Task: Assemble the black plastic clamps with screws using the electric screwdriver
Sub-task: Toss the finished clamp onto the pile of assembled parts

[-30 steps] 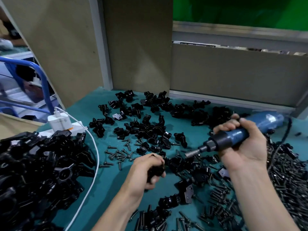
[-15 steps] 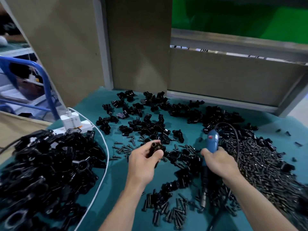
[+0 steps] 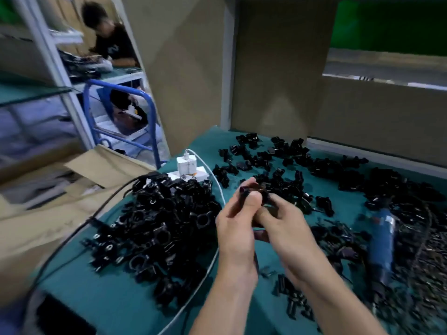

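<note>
Single black clamp [image 3: 251, 191] held up over the teal table [image 3: 116, 298], gripped by left hand [image 3: 235, 223] and pinched by right hand [image 3: 287, 228], blue electric screwdriver [image 3: 384, 243] lying to the right among screws [image 3: 425, 257], heaped clamps [image 3: 164, 221] just left.

The one view sits on the person's head and looks forward and down through a wide lens that bends the cardboard walls [image 3: 188, 68]. It is close: the left hand [image 3: 234, 228] and right hand [image 3: 287, 228] fill the centre of the frame, with forearms entering from the bottom edge. The green surface [image 3: 116, 298] spreads across the lower right. The upper left looks past its edge to another person [image 3: 108, 37] at a neighbouring bench. The frame's edges are blurred.
</note>
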{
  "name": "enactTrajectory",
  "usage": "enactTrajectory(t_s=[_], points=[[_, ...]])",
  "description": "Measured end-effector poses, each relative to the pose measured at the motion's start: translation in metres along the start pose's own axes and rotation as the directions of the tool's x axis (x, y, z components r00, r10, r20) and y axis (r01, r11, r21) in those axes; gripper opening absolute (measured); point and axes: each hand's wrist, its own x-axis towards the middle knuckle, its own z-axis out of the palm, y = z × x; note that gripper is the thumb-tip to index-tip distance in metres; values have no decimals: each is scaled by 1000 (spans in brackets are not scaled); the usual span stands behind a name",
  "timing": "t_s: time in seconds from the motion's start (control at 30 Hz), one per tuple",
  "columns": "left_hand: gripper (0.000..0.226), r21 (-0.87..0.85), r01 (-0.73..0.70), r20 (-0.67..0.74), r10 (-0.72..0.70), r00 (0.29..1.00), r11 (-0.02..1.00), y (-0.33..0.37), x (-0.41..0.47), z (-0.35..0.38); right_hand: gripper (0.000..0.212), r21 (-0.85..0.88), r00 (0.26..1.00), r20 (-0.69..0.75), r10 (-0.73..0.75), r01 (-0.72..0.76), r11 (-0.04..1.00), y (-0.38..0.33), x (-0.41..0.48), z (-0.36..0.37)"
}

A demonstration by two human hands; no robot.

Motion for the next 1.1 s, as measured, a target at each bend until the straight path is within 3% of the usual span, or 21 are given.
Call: enactTrajectory(t_s=[0.07, 0.13, 0.2, 0.27, 0.3, 0.4, 0.5, 0.67, 0.8, 0.93, 1.1], points=[[30, 101, -101, -137, 115, 984, 990, 12, 2, -16, 27, 9, 999, 35, 34, -35, 999, 2, 12, 23], [34, 368, -217, -283, 331, 900, 904, 21, 8, -37, 29, -165, 998, 69, 11, 1, 986, 7, 28, 43], [42, 736, -259, -264, 617, 741, 626, 31, 10, -57, 30, -372, 994, 102, -49, 84, 924, 6, 46, 65], [54, 898, -218, -164, 750, 641, 383, 38, 14, -71, 26, -504, 981, 145, -127, 184, 844, 3, 65, 89], [61, 925, -172, -156, 752, 640, 338, 41, 17, -76, 26, -571, 972, 174, -157, 229, 788, 2, 74, 100], [73, 964, 19, -188, 626, 756, 267, 46, 26, -95, 25, -724, 946, 252, -204, 324, 610, 5, 100, 124], [77, 979, 72, -164, 519, 839, 193, 44, 30, -106, 22, -716, 942, 286, -177, 333, 614, 13, 107, 128], [79, 963, 13, -180, 608, 773, 269, 40, 24, -100, 43, -610, 948, 223, -226, 317, 726, 20, 99, 89], [74, 966, -213, 72, 639, 766, 146, 15, 18, -68, 45, -674, 980, 98, -172, 193, 713, 34, 101, 27], [64, 925, -358, 253, 504, 826, 124, -27, 27, -28, 41, -741, 994, -75, -84, 1, 671, 45, 108, -33], [57, 909, -322, 262, 240, 935, 263, -75, 71, 10, 45, -826, 981, -179, -80, -106, 554, 55, 131, -104]])
